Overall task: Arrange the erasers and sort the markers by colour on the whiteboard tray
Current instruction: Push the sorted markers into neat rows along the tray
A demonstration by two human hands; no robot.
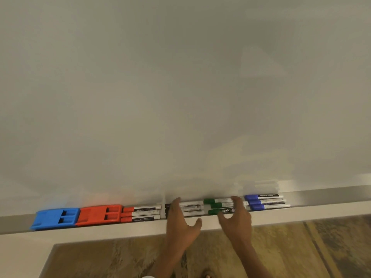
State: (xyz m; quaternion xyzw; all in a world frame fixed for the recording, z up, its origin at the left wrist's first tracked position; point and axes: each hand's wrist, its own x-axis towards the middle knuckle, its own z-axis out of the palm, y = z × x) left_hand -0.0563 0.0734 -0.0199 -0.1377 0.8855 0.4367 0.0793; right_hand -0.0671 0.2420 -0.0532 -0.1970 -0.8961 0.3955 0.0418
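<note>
We are resting our left hand (pixel 181 219), fingers spread and gripping nothing, on the black markers (pixel 190 208), while our right hand (pixel 236 217), also open, is covering the green markers (pixel 217 206). Along the whiteboard tray (pixel 321 207) are lying the blue eraser (pixel 55 218), red eraser (pixel 99 215), red markers (pixel 141 213) and, rightmost, blue markers (pixel 265 202).

"camlin" on a green marker (pixel 221 211) and a blue marker (pixel 263 196)

A blank whiteboard (pixel 180 87) fills the view above a brown patterned floor (pixel 301 253).
</note>
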